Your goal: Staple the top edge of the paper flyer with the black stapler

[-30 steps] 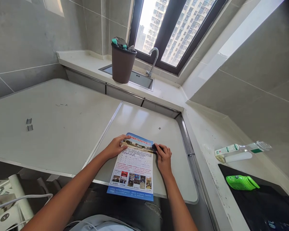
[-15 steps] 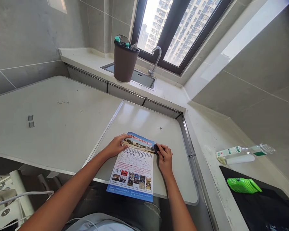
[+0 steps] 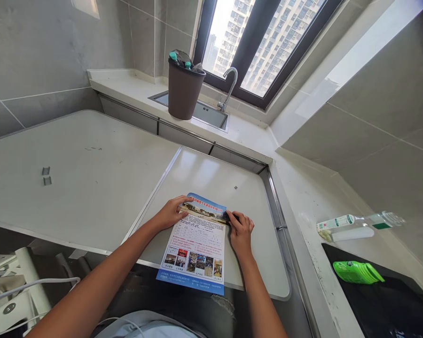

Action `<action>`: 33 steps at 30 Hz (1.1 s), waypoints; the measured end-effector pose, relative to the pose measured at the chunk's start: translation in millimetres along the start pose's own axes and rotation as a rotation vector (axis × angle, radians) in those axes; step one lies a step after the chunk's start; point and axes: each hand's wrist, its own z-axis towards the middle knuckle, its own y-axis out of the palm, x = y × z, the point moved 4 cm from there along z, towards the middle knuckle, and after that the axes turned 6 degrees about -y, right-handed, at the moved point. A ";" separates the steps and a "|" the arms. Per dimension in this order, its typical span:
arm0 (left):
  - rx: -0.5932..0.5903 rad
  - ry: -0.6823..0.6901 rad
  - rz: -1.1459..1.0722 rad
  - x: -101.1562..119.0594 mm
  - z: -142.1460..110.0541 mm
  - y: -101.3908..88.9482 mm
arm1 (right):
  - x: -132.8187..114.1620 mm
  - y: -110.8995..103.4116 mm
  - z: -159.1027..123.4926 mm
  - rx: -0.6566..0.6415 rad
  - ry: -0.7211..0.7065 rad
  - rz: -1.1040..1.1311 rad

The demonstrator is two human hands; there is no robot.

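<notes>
Holding the sheet square and still is the work's main demand, as judged here.

Printed sheet (image 3: 197,237): one, lying on the white tabletop, its lower end overhanging the near edge; best kept flat, its upper edge uncreased.

Hands: two. Left hand (image 3: 171,212), half-curled, thumb and fingers at the sheet's upper left edge; whether it pinches or only presses, one cannot tell. It does well to steady the paper without dragging it. Right hand (image 3: 241,230), closed about a black tool (image 3: 227,216) at the upper right edge; a straight, even squeeze seems best, fingertips clear. The tool, one, is mostly hidden, possibly a stapler.

Surroundings, in descending size:
Tabletop (image 3: 102,197): one, with one seam, two panels.
Window (image 3: 243,56): one, dark-framed.
Sink (image 3: 211,115): one.
Brown bin (image 3: 186,91): one, at the sink's front.
Tap (image 3: 231,77): one.
Bottles: two, one clear (image 3: 338,223), one green (image 3: 357,273), far right.
Grey pieces: two (image 3: 46,171) at left, one smaller (image 3: 236,188) beyond the right hand.
</notes>
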 end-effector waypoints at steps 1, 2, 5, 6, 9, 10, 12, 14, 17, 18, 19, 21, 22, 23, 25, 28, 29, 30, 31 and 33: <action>0.000 0.001 0.006 0.1 0.0 -0.1 | -0.5 0.4 0.0 -0.002 0.002 -0.009; 0.000 0.005 0.010 0.5 -0.1 -0.2 | -1.2 1.0 0.1 -0.004 0.004 -0.021; 0.006 0.017 0.013 0.7 -0.1 -0.5 | -4.7 3.0 0.7 -0.006 0.013 -0.066; 0.008 0.017 0.013 0.3 0.0 -0.6 | -6.5 3.8 1.2 -0.009 0.019 -0.086; 0.006 0.000 0.002 -2.1 0.4 -0.3 | -13.3 5.8 3.4 -0.022 0.035 -0.149; 0.004 -0.006 -0.008 -2.7 0.5 -0.2 | -16.1 6.3 4.2 -0.026 0.029 -0.167; 0.000 -0.013 -0.027 -3.1 0.8 0.1 | -21.9 7.1 5.5 -0.036 0.007 -0.196; -0.008 -0.015 -0.031 -2.8 0.9 0.1 | -26.2 7.6 5.7 -0.048 -0.010 -0.225; 0.005 -0.001 0.038 -2.2 0.9 -1.3 | -28.4 7.1 4.1 -0.040 0.001 -0.238; 0.020 0.015 0.079 -2.2 0.9 -2.1 | -28.1 6.6 3.4 -0.026 0.012 -0.227; 0.039 0.037 0.124 -2.5 1.0 -2.9 | -27.4 6.1 2.8 -0.010 0.027 -0.211; 0.083 0.092 0.222 -3.8 1.4 -3.5 | -25.0 5.0 2.1 0.025 0.066 -0.179; 0.104 0.120 0.273 -5.0 1.6 -3.1 | -23.6 4.5 2.1 0.041 0.088 -0.167; 0.126 0.149 0.325 -6.3 2.0 -2.2 | -22.3 3.9 2.2 0.054 0.110 -0.156; 0.181 0.209 0.433 -9.2 2.5 0.1 | -19.6 3.0 2.3 0.065 0.150 -0.138; 0.248 0.267 0.594 -14.8 3.9 3.7 | -13.6 0.7 1.6 0.073 0.226 -0.133; 0.273 0.265 0.638 -17.2 4.6 3.7 | -11.1 -1.1 1.2 0.087 0.258 -0.143; 0.301 0.252 0.674 -19.6 5.4 3.0 | -8.6 -3.6 0.9 0.112 0.289 -0.158; 0.333 0.234 0.700 -21.9 6.1 1.7 | -6.7 -6.8 0.9 0.147 0.314 -0.172; 0.397 0.199 0.727 -25.1 6.8 -1.5 | -7.1 -14.5 2.1 0.232 0.329 -0.184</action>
